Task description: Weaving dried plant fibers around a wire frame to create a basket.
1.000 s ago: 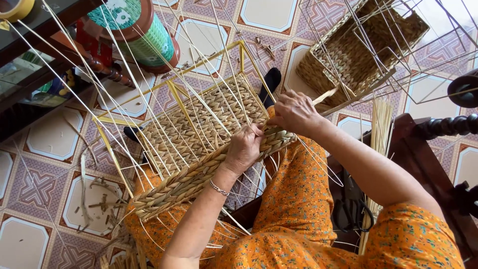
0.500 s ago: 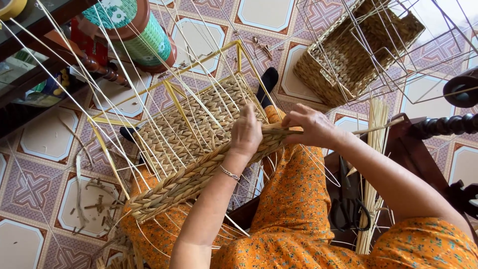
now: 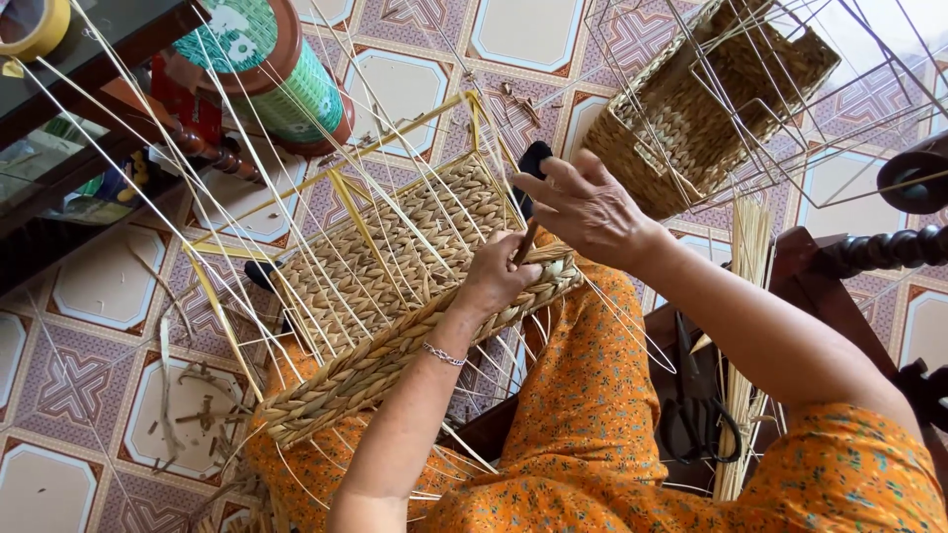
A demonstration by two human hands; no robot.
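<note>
A half-woven straw basket [image 3: 395, 286] on a yellow wire frame rests on my lap, with many pale cane spokes sticking out. My left hand [image 3: 504, 271] is closed on a braided straw strand at the basket's near rim; a thin bracelet circles its wrist. My right hand [image 3: 588, 207] hovers just above that same corner, fingers spread and curled, touching the strand end by the left fingers. A dark object [image 3: 533, 163] shows behind the right hand's fingers.
A second woven basket [image 3: 691, 109] in a wire frame lies on the patterned tile floor at the upper right. A green and brown cylindrical container [image 3: 276, 69] stands upper left. Straw stalks [image 3: 746, 326] and black scissors [image 3: 691, 415] lie by a dark wooden chair on the right.
The basket has turned and shifted on my lap. My right hand has lifted from the rim and moved up over the corner; my left hand has slid toward it along the rim.
</note>
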